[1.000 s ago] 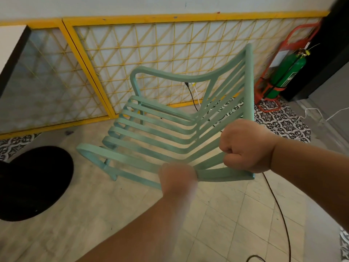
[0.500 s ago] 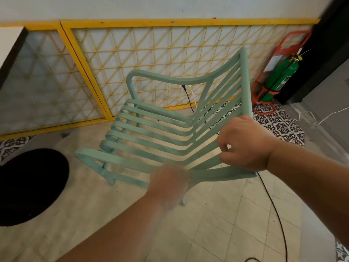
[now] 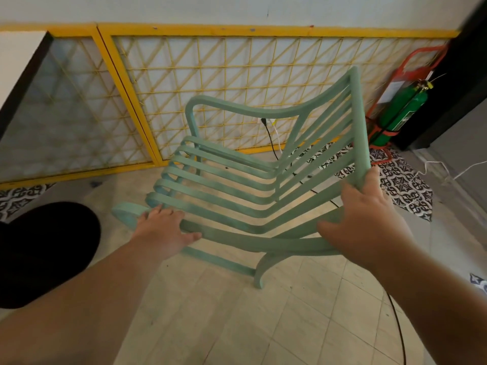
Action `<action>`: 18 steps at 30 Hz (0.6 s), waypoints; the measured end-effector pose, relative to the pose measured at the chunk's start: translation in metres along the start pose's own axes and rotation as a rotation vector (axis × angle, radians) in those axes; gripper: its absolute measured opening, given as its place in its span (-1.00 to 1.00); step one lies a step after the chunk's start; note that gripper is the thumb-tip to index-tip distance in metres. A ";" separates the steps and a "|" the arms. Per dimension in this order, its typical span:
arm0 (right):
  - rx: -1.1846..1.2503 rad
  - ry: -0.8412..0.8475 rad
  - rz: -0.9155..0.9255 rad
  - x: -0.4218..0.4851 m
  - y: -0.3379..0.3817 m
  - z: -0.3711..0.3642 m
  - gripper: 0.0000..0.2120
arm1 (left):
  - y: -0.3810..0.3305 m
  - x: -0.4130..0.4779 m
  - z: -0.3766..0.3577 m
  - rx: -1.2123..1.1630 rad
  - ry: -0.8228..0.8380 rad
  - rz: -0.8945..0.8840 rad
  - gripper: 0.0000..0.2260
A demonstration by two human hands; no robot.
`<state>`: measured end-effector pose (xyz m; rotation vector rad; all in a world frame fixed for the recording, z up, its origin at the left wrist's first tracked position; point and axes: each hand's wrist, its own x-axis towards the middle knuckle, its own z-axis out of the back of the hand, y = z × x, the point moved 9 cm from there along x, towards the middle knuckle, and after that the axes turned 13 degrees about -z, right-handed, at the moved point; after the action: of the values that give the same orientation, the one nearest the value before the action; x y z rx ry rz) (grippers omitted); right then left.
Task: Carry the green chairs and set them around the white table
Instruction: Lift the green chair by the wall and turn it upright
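A mint-green slatted chair (image 3: 237,185) stands on the tiled floor in front of me, its near leg (image 3: 259,280) down on a tile. My left hand (image 3: 163,230) lies flat on the near armrest, fingers spread. My right hand (image 3: 366,219) rests against the corner where the backrest meets that armrest, fingers straightened and loose along the backrest edge. A corner of the white table top (image 3: 15,51) shows at the upper left, with its round black base (image 3: 39,254) on the floor at the left.
A yellow lattice railing (image 3: 237,83) runs along the wall behind the chair. A green extinguisher (image 3: 400,114) in a red stand is at the right. A black cable (image 3: 395,312) trails over the tiles under the chair and past my right arm.
Both hands have gone from clenched fists on the chair frame to loose, spread fingers. The chair has dropped lower, and its near leg now shows on the floor.
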<state>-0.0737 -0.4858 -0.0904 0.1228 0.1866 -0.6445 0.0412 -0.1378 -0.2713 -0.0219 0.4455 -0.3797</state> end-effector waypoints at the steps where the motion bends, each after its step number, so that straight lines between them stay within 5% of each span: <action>1: -0.021 -0.013 0.006 -0.002 0.000 -0.001 -0.32 | 0.002 0.002 -0.001 0.013 0.014 -0.017 -0.19; 8: -0.100 -0.043 0.047 0.006 0.005 0.003 -0.30 | -0.029 0.014 -0.011 0.108 0.069 -0.174 -0.41; 18: -0.090 -0.081 0.052 0.027 0.000 0.010 -0.44 | -0.042 0.013 -0.011 0.146 0.040 -0.127 -0.33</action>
<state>-0.0511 -0.5036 -0.0868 0.0152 0.1338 -0.5874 0.0323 -0.1807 -0.2824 0.1002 0.4560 -0.5378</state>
